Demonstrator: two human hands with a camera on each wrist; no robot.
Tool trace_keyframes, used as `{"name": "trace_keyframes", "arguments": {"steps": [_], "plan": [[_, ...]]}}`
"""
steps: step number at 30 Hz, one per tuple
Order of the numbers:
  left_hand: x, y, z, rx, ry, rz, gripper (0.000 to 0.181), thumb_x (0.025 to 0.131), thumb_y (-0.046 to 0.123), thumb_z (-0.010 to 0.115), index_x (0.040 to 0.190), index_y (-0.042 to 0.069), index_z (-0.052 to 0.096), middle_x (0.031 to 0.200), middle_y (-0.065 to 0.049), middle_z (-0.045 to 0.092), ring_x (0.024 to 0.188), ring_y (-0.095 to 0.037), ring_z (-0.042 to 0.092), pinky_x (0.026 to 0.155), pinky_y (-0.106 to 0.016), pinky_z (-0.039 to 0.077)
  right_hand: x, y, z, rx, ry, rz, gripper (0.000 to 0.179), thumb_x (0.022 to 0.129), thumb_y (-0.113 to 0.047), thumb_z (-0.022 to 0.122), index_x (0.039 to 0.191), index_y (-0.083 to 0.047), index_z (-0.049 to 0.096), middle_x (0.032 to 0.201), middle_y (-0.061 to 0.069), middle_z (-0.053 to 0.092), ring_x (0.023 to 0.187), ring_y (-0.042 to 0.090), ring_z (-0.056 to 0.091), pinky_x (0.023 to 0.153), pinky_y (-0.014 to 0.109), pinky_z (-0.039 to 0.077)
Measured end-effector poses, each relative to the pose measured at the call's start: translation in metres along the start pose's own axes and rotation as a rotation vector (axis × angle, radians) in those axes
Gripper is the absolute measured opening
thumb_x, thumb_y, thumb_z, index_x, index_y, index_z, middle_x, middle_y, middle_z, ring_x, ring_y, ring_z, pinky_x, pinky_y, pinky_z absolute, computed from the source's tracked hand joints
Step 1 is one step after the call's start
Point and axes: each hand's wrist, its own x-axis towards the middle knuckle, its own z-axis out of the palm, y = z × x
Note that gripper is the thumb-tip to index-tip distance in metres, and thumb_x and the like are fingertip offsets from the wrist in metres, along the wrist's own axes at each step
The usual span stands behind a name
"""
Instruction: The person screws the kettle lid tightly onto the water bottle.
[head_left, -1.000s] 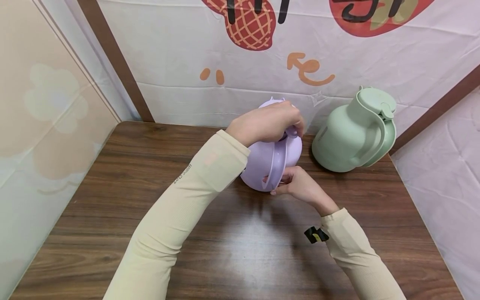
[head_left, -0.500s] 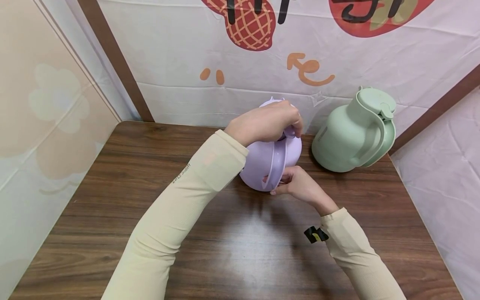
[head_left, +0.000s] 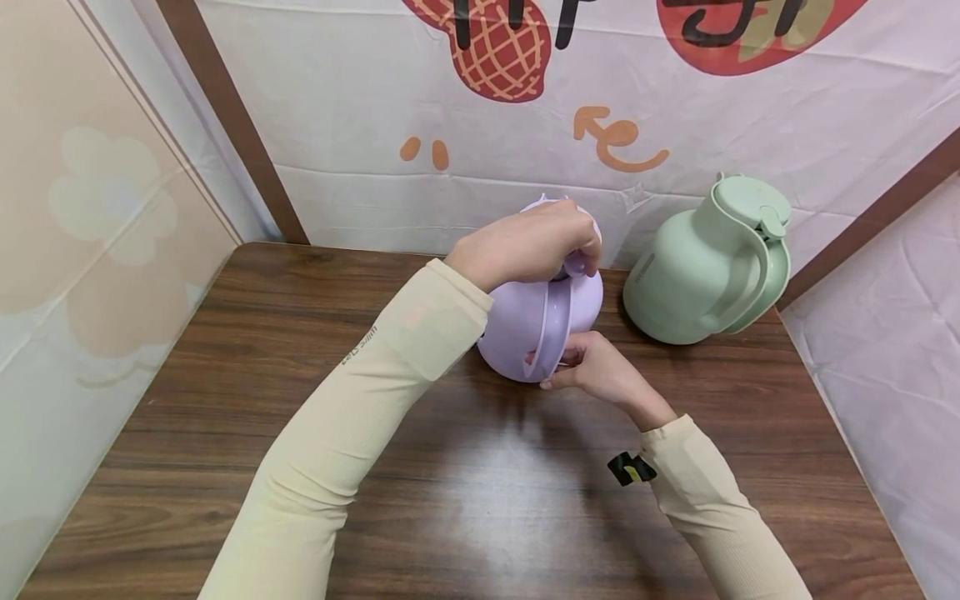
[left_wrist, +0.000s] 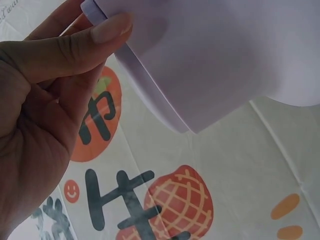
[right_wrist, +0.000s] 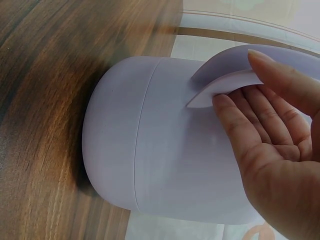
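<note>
A lilac vacuum jug [head_left: 517, 325] stands upright at the back of the wooden table, its handle [head_left: 555, 329] facing the person. Over its top, the left hand [head_left: 528, 242] grips the lid [left_wrist: 150, 95]; in the left wrist view the thumb lies against the lid's edge while the other fingers go behind it. Low on the handle, the right hand [head_left: 600, 371] has its fingers hooked through the gap and the thumb on the outer side, as the right wrist view also shows. Most of the lid is hidden under the left hand in the head view.
A similar pale green vacuum jug [head_left: 675, 279] stands just right of the lilac one, handle toward the right front. Behind both hangs a printed cloth wall [head_left: 360, 200]. The brown wooden table [head_left: 465, 500] extends toward the person.
The left hand and forearm have shifted very slightly left, with the lilac jug's top moving barely along. The right hand keeps its place on the handle.
</note>
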Motion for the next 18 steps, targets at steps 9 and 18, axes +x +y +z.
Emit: {"name": "trace_keyframes", "arguments": {"steps": [9,18], "plan": [[-0.0009,-0.0018,0.0002,-0.015,0.009,0.012,0.047,0.071,-0.022,0.038,0.082,0.008,0.071,0.082,0.002,0.063,0.078,-0.01,0.054,0.07,-0.021,0.04,0.0004,0.0004,0.0002,-0.001,0.001,0.0,0.033,0.071,0.005,0.071,0.104,0.005,0.065,0.103,0.016,0.065,0.093,0.016,0.062,0.073,0.03,0.049],[-0.001,-0.0025,-0.0003,0.022,-0.002,-0.012,0.043,0.073,-0.019,0.043,0.084,0.012,0.072,0.084,0.004,0.062,0.081,-0.01,0.052,0.073,-0.022,0.039,0.0004,0.0015,-0.0003,-0.023,0.005,-0.004,0.031,0.071,0.004,0.071,0.102,0.003,0.066,0.101,0.012,0.066,0.093,0.016,0.062,0.074,0.03,0.049]]}}
